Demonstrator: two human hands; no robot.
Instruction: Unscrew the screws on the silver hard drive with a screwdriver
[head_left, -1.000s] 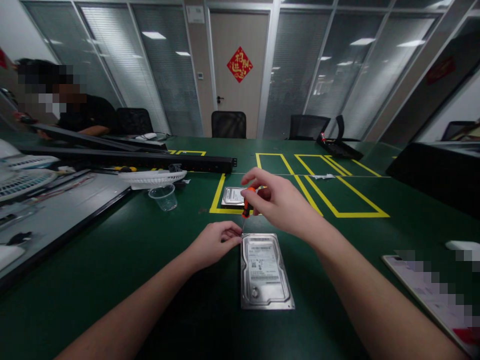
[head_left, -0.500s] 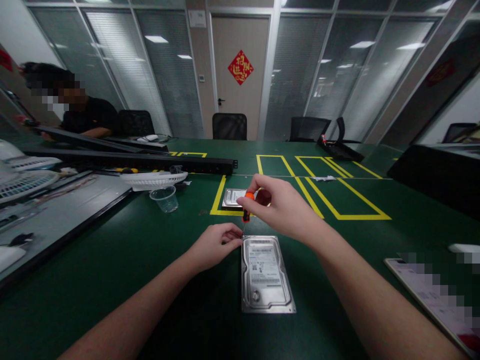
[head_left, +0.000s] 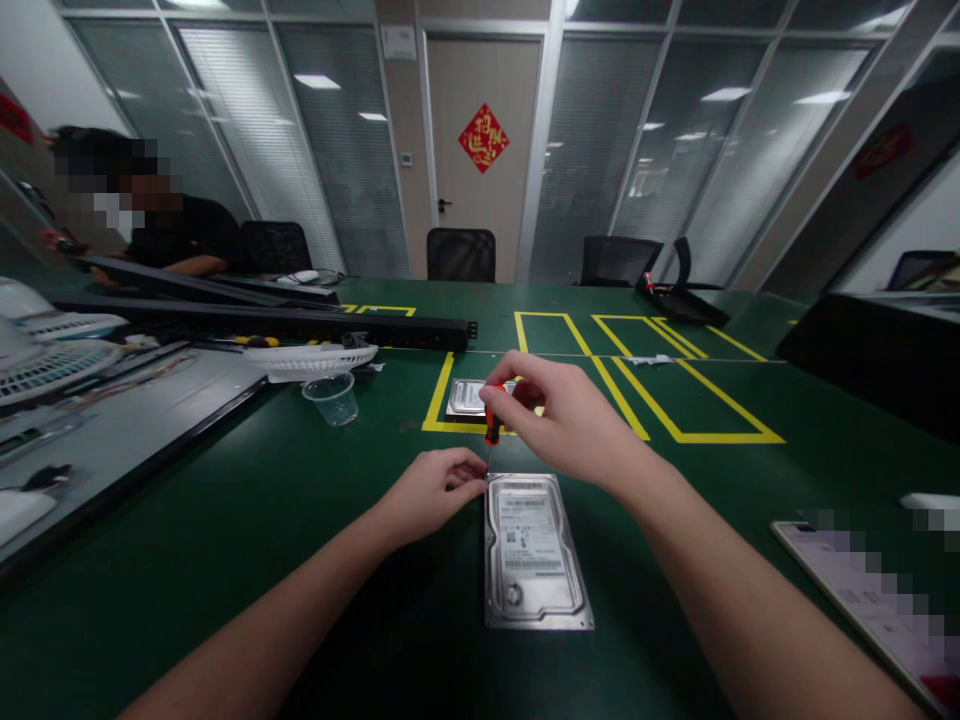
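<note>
A silver hard drive (head_left: 525, 550) with a white label lies flat on the green table in front of me. My right hand (head_left: 536, 400) pinches the orange and black handle of a screwdriver (head_left: 492, 425), held upright with its thin shaft down at the drive's far left corner. At that same corner, my left hand (head_left: 439, 490) has its thumb and fingertips closed in against the drive's edge, beside the screwdriver tip. Any screw there is too small to see. Behind my right hand sits another hard drive (head_left: 465, 397), partly covered by the fingers.
Yellow tape outlines (head_left: 720, 438) mark the table. To the left stand a clear plastic cup (head_left: 332, 400), a white fan grille (head_left: 311, 360), a grey panel (head_left: 172, 420) and long black bars (head_left: 360, 328). A phone (head_left: 847, 600) lies at right. Another person (head_left: 202, 235) sits far left.
The view has shifted very slightly. My right-hand fingers have turned a little on the screwdriver handle; my left hand stays at the drive's corner.
</note>
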